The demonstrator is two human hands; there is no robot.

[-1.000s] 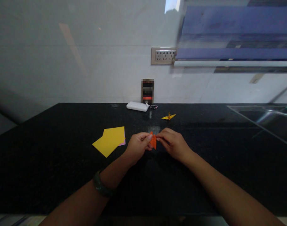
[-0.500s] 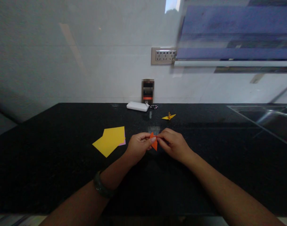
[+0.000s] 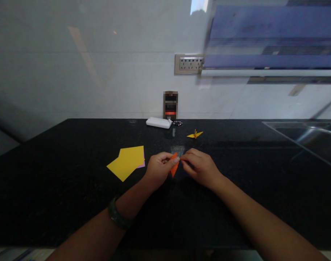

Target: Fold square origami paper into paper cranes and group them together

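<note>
Black countertop (image 3: 73, 206) is spanning the frame, with yellow paper (image 3: 129, 161) lying left of center. Just below center, the left hand (image 3: 159, 169) is pinching the folded orange paper (image 3: 174, 170), whose lower tip is now pointing further left than a moment ago, suggesting reorientation within the grip; the right hand (image 3: 200, 165) is bunching its fingertips beside the right edge, any hold being unclear.

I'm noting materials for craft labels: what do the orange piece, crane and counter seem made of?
Orange piece: likely matte paper, thin with sharp edges. Crane: probably matte paper too, with crisp pointed wings. Counter: perhaps polished stone, black with glossy reflections, though laminate is possible.
</note>
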